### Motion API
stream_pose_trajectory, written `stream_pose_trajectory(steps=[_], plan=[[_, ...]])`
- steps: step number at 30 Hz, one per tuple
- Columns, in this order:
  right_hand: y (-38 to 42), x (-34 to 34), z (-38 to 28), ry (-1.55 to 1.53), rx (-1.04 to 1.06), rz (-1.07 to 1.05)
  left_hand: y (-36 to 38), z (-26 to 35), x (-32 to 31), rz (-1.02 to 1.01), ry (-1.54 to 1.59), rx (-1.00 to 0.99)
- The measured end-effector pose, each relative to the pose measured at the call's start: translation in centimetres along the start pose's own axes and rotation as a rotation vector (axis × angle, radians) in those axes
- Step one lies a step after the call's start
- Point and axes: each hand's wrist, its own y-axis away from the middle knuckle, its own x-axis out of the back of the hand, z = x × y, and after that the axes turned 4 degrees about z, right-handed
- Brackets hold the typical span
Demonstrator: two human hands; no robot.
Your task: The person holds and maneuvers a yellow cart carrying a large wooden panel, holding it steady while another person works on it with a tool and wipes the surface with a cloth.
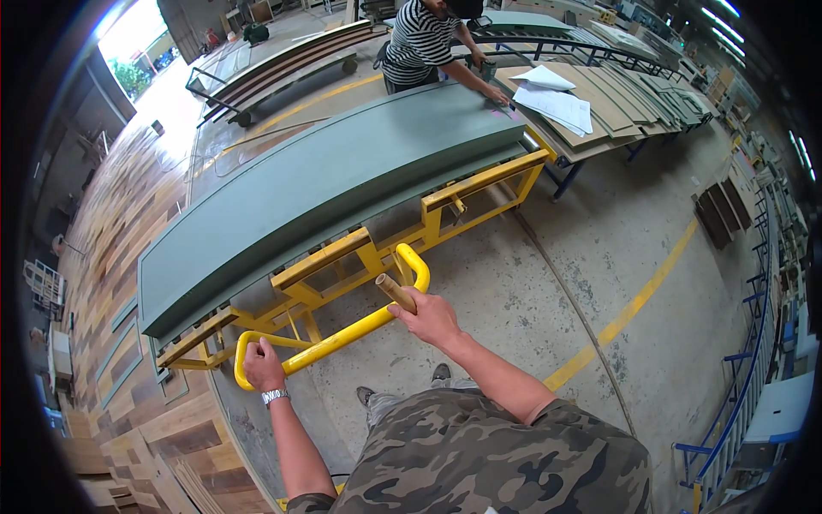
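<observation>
My left hand [264,368], with a metal watch at its wrist, is wrapped around the left end of a yellow push handle [342,341]. A short brown tube [395,292] is in the closed fingers of my right hand [431,320], which rests at the right part of the same handle. The tube points up and away from me. Joined to the handle is a yellow metal cart [402,237]. On top of it lies a long grey-green panel with raised edges [317,176], running from lower left to upper right.
A person in a striped shirt [421,44] leans over the panel's far end, one hand on it. White papers [555,104] lie on stacked boards [608,128] at right. Blue roller conveyor [743,368] runs along the right side. Wood-patterned flooring [128,248] spreads left.
</observation>
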Motion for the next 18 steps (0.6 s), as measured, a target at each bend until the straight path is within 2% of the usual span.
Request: stream_pose_trajectory(steps=[18], plan=[[-0.03, -0.17, 0.14, 0.009, 0.016, -0.003, 0.09, 0.39, 0.25, 0.019, 0.005, -0.017]])
